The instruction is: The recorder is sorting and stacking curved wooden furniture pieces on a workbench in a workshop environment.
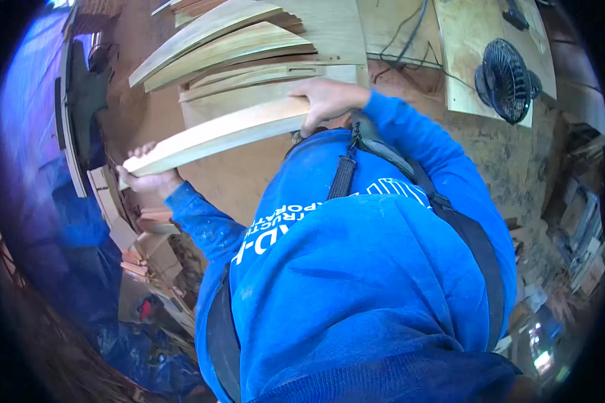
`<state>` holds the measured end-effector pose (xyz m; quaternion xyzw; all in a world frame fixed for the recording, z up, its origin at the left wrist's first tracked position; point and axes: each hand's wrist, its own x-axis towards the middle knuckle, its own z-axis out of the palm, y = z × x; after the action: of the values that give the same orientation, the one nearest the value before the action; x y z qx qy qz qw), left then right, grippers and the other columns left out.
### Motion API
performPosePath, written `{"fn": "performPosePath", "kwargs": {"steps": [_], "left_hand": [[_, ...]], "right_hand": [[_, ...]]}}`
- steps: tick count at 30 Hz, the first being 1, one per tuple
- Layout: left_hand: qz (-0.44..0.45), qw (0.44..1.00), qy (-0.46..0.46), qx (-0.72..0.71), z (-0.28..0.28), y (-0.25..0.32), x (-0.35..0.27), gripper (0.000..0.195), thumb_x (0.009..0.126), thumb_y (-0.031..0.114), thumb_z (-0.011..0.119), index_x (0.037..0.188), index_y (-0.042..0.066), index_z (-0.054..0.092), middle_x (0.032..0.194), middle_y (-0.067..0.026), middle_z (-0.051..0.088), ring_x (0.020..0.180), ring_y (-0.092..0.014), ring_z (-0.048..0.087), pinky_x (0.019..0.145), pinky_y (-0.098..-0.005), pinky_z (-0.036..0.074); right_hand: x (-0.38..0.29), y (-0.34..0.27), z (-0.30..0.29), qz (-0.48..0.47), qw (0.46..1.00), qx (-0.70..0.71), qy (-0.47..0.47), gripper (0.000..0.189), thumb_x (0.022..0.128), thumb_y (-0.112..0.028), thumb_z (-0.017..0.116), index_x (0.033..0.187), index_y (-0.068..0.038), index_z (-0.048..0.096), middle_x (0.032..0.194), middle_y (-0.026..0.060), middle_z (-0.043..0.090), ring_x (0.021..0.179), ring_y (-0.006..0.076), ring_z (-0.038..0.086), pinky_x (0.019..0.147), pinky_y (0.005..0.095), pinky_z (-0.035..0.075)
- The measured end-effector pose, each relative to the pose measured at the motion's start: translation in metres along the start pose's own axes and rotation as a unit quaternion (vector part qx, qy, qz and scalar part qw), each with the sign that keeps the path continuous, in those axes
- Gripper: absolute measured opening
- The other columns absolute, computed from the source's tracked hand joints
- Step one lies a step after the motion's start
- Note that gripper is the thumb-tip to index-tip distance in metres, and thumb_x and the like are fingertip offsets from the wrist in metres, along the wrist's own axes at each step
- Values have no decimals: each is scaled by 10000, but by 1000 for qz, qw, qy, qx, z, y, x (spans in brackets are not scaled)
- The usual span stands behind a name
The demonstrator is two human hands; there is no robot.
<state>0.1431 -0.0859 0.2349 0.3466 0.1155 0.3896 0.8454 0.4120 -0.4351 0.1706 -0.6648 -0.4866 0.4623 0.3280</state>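
Both hands hold one pale wooden board (222, 131) that spans between them, tilted down towards the left of the view. My left hand (148, 174) is wrapped around its left end, with the fingertips over the far edge and the thumb at the tip. At the other end, close to my body, my right hand (327, 101) grips the board with the thumb on the near side and the fingers across the far side. Just beyond the board lie more stacked wooden boards (232, 53), some with curved edges and one with a slot.
A black fan (506, 80) stands on a plywood sheet (464, 55) at the upper right, with cables (413, 35) beside it. Wood offcuts (156, 252) are piled at the left, near a blue tarp (80, 216). More scrap (585, 242) lies at the far right.
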Motion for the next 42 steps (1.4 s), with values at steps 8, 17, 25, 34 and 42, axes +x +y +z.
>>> {"fn": "performPosePath", "kwargs": {"steps": [8,17,25,34,42], "left_hand": [[47,935,348,57,-44,-57,-30,335,827,434,599,688,144,509,616,-6,534,529,-168,535,547,-311,481],[-2,911,410,53,-53,-87,-45,412,855,462,559,693,111,415,577,-26,453,535,-206,487,565,-375,466],[-5,996,90,-6,64,-41,18,972,844,566,598,1422,-88,171,1459,-293,222,1345,-424,279,1156,-512,214],[4,985,144,94,-4,-36,-33,808,947,450,469,1464,-43,90,1408,-343,319,1313,-467,350,1126,-549,273],[-19,952,282,118,-75,-46,-90,709,962,440,437,1434,-32,197,1382,-326,369,1270,-450,417,1068,-527,374]], "right_hand": [[21,99,74,-151,970,-43,183,429,683,-152,674,1106,-91,630,958,177,649,946,363,619,809,456,502],[-26,101,58,-145,957,-110,227,364,748,-155,707,1095,-71,635,981,143,661,914,338,637,800,413,519],[-50,9,6,-210,872,-153,415,402,763,-146,774,1092,-1,594,999,173,675,939,289,675,799,364,532],[-53,50,-94,-79,779,-145,605,327,863,-237,731,1059,-6,606,919,48,639,827,101,583,744,246,471],[-28,118,-149,5,801,-264,538,420,808,-392,750,1026,-57,619,844,152,674,755,292,673,653,366,514]]}}
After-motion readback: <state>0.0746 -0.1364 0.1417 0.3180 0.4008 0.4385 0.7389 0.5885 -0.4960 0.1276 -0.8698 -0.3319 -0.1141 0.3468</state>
